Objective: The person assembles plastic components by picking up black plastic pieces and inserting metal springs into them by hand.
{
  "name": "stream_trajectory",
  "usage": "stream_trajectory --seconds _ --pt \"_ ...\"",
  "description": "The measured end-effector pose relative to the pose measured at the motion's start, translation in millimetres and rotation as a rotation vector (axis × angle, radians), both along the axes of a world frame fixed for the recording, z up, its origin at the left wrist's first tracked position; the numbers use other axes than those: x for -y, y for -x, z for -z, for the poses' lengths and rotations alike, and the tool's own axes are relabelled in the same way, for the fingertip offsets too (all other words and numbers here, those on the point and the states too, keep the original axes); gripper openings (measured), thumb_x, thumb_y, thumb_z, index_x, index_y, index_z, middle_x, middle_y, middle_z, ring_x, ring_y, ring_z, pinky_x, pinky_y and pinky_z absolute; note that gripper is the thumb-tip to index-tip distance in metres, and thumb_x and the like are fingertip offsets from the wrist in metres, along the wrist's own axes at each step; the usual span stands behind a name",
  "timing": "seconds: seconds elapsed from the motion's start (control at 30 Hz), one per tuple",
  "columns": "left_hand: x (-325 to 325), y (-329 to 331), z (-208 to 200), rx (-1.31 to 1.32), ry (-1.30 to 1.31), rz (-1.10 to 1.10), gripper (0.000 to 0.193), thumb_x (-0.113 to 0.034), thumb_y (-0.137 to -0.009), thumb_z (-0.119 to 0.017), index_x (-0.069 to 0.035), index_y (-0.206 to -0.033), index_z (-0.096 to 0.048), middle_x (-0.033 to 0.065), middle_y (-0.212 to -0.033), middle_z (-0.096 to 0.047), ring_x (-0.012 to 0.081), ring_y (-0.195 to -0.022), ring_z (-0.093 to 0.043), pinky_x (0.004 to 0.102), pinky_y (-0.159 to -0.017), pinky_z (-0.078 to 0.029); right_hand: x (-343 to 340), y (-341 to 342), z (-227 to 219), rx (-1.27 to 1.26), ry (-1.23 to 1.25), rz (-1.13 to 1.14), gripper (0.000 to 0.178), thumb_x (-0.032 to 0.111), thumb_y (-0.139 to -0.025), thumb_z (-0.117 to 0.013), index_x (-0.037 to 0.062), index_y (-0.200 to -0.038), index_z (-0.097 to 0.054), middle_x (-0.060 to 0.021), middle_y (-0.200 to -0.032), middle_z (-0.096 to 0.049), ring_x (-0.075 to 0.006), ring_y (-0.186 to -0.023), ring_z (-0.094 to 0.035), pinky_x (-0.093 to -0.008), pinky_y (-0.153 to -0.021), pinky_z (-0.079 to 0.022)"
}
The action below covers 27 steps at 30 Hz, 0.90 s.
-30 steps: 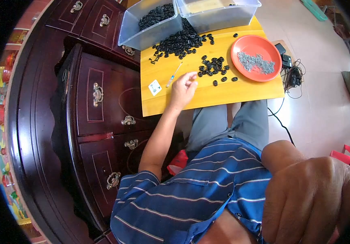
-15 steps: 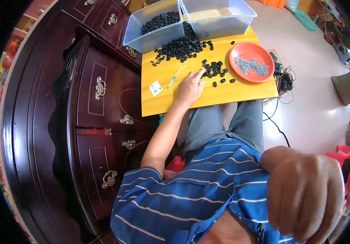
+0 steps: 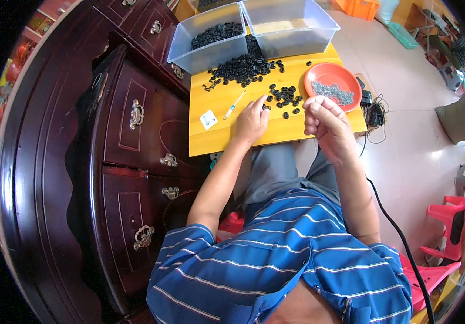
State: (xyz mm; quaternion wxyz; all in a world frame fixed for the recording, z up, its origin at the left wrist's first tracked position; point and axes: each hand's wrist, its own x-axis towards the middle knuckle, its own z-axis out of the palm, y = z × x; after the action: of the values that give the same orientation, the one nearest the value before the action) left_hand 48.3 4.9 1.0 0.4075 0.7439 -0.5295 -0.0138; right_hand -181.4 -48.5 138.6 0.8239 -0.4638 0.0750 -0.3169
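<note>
At the centre of the frame, the left hand [image 3: 250, 123] is over the yellow bench [image 3: 211, 100], fingertips beside black oval pieces [image 3: 285, 95]; I cannot tell whether it grips one; right of centre, the right hand [image 3: 329, 124] has thumb and fingers drawn together before the red plate [image 3: 324, 68] of grey metal pins [image 3: 334, 93]; whether anything is pinched there I cannot tell; clear bins [image 3: 301, 44] stand at the upper middle.

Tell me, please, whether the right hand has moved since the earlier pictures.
Yes. Against the yellow table, the right hand has moved forward and left: from short of its near edge to overlapping that edge in view, by the orange plate.
</note>
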Motion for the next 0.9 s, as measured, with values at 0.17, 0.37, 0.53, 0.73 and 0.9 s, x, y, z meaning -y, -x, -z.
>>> stream_trajectory --seconds 0.17,0.37,0.53,0.73,0.9 --pt "17 -21 3 0.153 -0.159 0.027 0.036 -0.017 -0.094 -0.051 -0.012 -0.127 -0.063 0.0204 -0.106 -0.068 0.0375 -0.097 -0.066 0.0468 -0.085 -0.052 19 -11 48 -0.198 -0.053 0.066 0.014 0.020 -0.098 -0.063 0.0069 -0.102 -0.066 0.0031 -0.081 -0.062 -0.0045 -0.069 -0.057 -0.0184 -0.064 -0.048" --pt "16 -36 10 0.156 -0.207 0.004 0.036 -0.019 -0.091 -0.053 -0.013 -0.124 -0.064 0.0205 -0.091 -0.071 0.0400 -0.086 -0.067 0.0508 -0.079 -0.053 26 -17 73 -0.311 -0.058 0.080 0.014 0.021 -0.097 -0.064 0.0075 -0.100 -0.065 0.0029 -0.080 -0.061 -0.0046 -0.067 -0.056 -0.0189 -0.063 -0.048" --pt "12 -41 8 0.069 -0.121 0.054 0.035 -0.019 -0.090 -0.058 -0.011 -0.123 -0.064 0.0229 -0.087 -0.070 0.0411 -0.083 -0.067 0.0507 -0.077 -0.053 30 -26 85 -0.358 -0.039 0.091 0.013 0.019 -0.097 -0.063 0.0067 -0.101 -0.065 0.0023 -0.080 -0.060 -0.0053 -0.067 -0.056 -0.0196 -0.063 -0.048" --pt "13 -35 1 0.091 -0.170 -0.002 0.035 -0.019 -0.090 -0.058 -0.010 -0.123 -0.064 0.0216 -0.092 -0.070 0.0399 -0.086 -0.067 0.0494 -0.078 -0.053 26 -31 90 -0.402 0.020 0.066 0.012 0.018 -0.097 -0.064 0.0063 -0.100 -0.064 0.0013 -0.081 -0.060 -0.0060 -0.068 -0.055 -0.0200 -0.064 -0.047" --pt "19 -44 10 0.229 -0.168 0.010 0.032 -0.019 -0.091 -0.057 -0.012 -0.122 -0.065 0.0195 -0.101 -0.069 0.0380 -0.094 -0.066 0.0482 -0.082 -0.053 27 -30 96 -0.414 0.014 0.086 0.013 0.018 -0.097 -0.064 0.0059 -0.100 -0.064 0.0012 -0.080 -0.060 -0.0060 -0.067 -0.054 -0.0198 -0.064 -0.047"
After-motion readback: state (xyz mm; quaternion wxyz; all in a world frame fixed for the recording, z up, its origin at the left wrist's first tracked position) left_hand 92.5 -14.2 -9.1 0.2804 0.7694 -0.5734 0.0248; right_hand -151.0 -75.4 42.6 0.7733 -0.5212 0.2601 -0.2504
